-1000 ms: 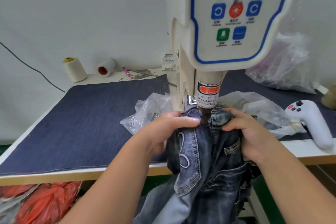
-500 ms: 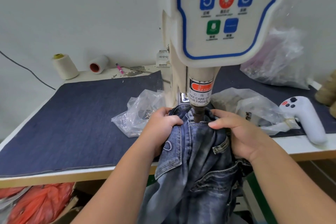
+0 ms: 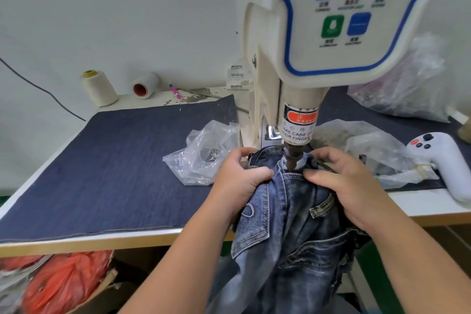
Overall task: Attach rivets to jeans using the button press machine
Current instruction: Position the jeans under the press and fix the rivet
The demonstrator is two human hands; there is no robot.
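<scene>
Blue washed jeans (image 3: 288,224) hang over the table's front edge, their top bunched under the punch (image 3: 291,158) of the cream button press machine (image 3: 331,33). The punch tip sits down on the denim. My left hand (image 3: 239,181) grips the fabric just left of the punch, thumb on top. My right hand (image 3: 349,186) grips the denim on the right, thumb close to the punch. A clear plastic bag (image 3: 204,158) holding small metal pieces lies left of the machine. No rivet on the jeans is visible.
A dark denim mat (image 3: 114,166) covers the table. Thread cones (image 3: 98,88) stand at the back left. More plastic bags (image 3: 369,150) and a white handheld controller (image 3: 443,160) lie at the right. Orange bags (image 3: 63,280) fill a box under the table.
The camera has moved closer and lower. Both hands have shifted their hold on the jeans under the punch; the left thumb now lies over the fabric.
</scene>
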